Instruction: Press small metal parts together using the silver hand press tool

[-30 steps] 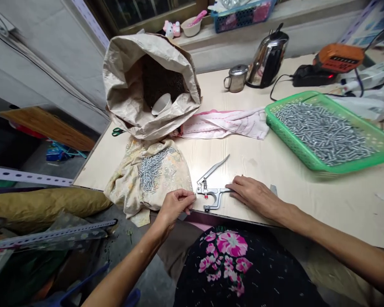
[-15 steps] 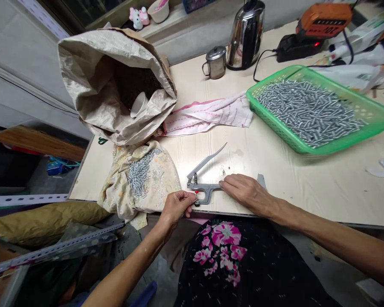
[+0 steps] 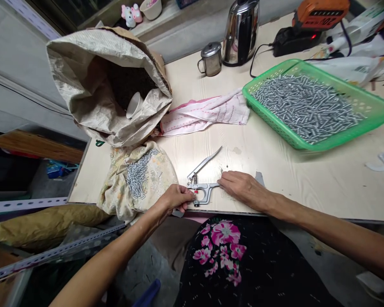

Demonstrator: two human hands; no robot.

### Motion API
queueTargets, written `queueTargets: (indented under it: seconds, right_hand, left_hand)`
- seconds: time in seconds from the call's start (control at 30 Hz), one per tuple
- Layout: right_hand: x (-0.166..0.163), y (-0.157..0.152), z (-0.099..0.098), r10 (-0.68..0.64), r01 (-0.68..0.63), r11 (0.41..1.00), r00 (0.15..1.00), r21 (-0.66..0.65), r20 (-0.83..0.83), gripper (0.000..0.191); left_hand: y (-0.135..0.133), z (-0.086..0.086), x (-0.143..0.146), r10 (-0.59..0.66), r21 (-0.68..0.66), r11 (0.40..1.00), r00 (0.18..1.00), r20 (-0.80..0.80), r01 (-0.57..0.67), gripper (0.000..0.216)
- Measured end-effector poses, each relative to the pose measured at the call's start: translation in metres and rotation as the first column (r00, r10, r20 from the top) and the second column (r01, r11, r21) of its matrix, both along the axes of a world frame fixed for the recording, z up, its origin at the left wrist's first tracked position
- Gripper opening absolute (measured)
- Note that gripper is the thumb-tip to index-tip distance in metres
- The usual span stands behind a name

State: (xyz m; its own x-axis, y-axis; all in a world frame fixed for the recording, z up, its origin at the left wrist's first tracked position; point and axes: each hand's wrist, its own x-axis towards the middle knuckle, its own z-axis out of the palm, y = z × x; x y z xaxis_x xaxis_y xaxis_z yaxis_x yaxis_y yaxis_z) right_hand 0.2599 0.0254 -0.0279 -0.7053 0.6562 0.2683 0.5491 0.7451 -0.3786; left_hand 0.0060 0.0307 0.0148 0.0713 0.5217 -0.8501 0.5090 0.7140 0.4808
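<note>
A pair of grey metal snap-fastener pliers (image 3: 206, 192) lies by the table's front edge, its upper lever raised, with a spring and a small red part at the jaws. My right hand (image 3: 243, 189) is closed over the lower handle, whose end shows past the palm. At the jaws, my left hand (image 3: 176, 197) pinches with thumb and forefinger; what lies between the fingertips is too small to make out. Left of it, a heap of small silvery metal pieces (image 3: 137, 175) rests on a patterned cloth (image 3: 161, 187).
A green basket (image 3: 275, 130) of similar silvery pieces stands at the right. At the back left, an open sack (image 3: 89, 106) holds dark contents and a white cup (image 3: 135, 105). Behind the pliers are a towel (image 3: 208, 115), a metal mug (image 3: 211, 62) and a kettle (image 3: 241, 38).
My left fingers have shifted slightly at the jaws, and a flat grey piece now shows beneath that hand. The raised lever looks slightly lower. My right hand stays on the handle.
</note>
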Motion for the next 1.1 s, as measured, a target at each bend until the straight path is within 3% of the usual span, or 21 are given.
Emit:
queueTargets:
  seconds: [0.3, 0.53, 0.57, 0.7, 0.77, 0.9, 1.1]
  right_hand:
    - [-0.001, -0.003, -0.006, -0.017, 0.018, 0.999, 1.000, 0.033, -0.009, 0.029]
    - [0.003, 0.005, 0.005, -0.046, 0.042, 0.991, 0.999, -0.128, -0.024, 0.018]
    - [0.005, 0.010, 0.008, -0.044, 0.039, 0.990, 0.998, -0.134, -0.036, 0.024]
    - [0.011, 0.039, 0.013, -0.016, 0.015, 0.998, 1.000, -0.057, -0.026, 0.084]
    - [0.012, 0.051, 0.010, 0.031, -0.031, 0.999, 0.999, -0.041, 0.010, 0.098]
    - [0.008, 0.060, 0.006, 0.077, -0.073, 0.997, 0.991, -0.037, 0.107, 0.097]
    - [0.006, 0.053, 0.017, 0.054, -0.047, 0.998, 0.988, -0.052, 0.143, 0.083]
  left_hand:
    - [0.004, 0.009, 0.010, -0.061, -0.012, 0.998, 0.992, -0.110, 0.060, 0.023]
    - [0.003, 0.002, 0.007, -0.105, -0.015, 0.994, 0.987, -0.124, 0.104, 0.029]
    - [0.003, 0.001, 0.006, -0.105, -0.017, 0.994, 0.987, -0.121, 0.104, 0.029]
    - [0.000, -0.003, 0.004, -0.101, 0.009, 0.995, 0.991, -0.091, 0.102, 0.029]
    - [-0.002, -0.004, 0.004, -0.099, 0.032, 0.994, 0.992, -0.084, 0.102, 0.030]
    - [-0.005, -0.004, 0.005, -0.091, 0.036, 0.995, 0.990, -0.110, 0.095, 0.030]
    - [-0.006, -0.001, 0.008, -0.072, 0.029, 0.997, 0.989, -0.129, 0.076, 0.029]
